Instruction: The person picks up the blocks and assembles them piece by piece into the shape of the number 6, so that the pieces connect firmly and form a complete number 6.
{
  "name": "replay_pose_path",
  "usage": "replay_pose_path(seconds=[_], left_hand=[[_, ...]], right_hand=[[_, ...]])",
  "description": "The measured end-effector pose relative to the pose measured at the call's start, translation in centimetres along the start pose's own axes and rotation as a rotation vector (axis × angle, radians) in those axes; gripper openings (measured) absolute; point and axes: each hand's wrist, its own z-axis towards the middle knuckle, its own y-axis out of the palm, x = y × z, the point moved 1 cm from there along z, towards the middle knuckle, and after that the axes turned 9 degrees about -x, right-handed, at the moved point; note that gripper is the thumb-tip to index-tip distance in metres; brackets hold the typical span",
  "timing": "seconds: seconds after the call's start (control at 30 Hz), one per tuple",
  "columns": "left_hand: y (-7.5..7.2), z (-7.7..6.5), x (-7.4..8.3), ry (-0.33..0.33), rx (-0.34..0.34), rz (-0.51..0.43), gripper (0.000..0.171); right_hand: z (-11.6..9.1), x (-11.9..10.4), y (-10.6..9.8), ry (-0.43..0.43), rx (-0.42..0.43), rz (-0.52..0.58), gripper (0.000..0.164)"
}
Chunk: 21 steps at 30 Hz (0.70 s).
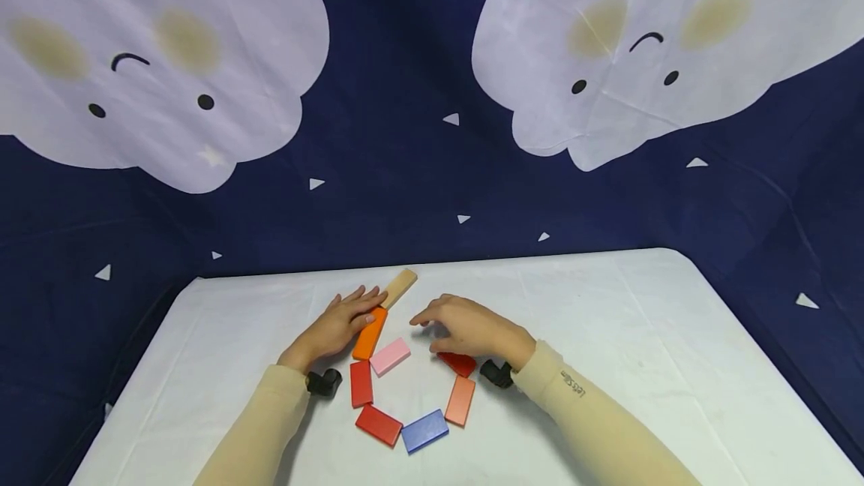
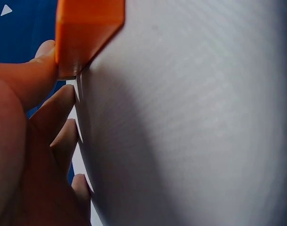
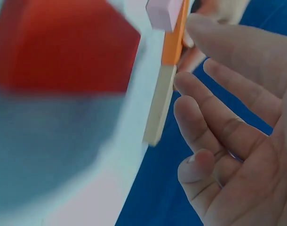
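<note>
My left hand [image 1: 342, 323] lies over the upper left of a curved row of blocks. Its thumb touches the orange block [image 1: 367, 337], and its fingers reach toward the plain wooden block [image 1: 400, 289] at the row's far end. The left wrist view shows the thumb against the orange block's side [image 2: 73, 42]. My right hand [image 1: 472, 328] hovers at the row's other end with loosely bent fingers, holding nothing. Below it a red block [image 1: 459, 364] is partly hidden. A pink block [image 1: 390, 357] lies inside the curve, close to the orange one.
Down the left side come a red block [image 1: 361, 384] and another red block [image 1: 379, 425]. A blue block [image 1: 424, 431] and a salmon block [image 1: 460, 400] continue the curve to the right. All lie on a white-covered table [image 1: 607, 336], before a dark blue cloud-print cloth [image 1: 391, 133].
</note>
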Motion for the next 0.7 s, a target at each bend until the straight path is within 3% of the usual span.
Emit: replay_pose_path(seconds=[0.33,0.7], left_hand=[[0.1,-0.1,0.0,-0.021,-0.007,-0.013,0.048],[0.0,-0.1,0.2,-0.038,-0.014,-0.027,0.049]], right_hand=[[-4.0,2.3,0.0,0.003,-0.004,0.112,0.052],[-5.3,3.8,1.3,-0.046,-0.054,0.181,0.061]])
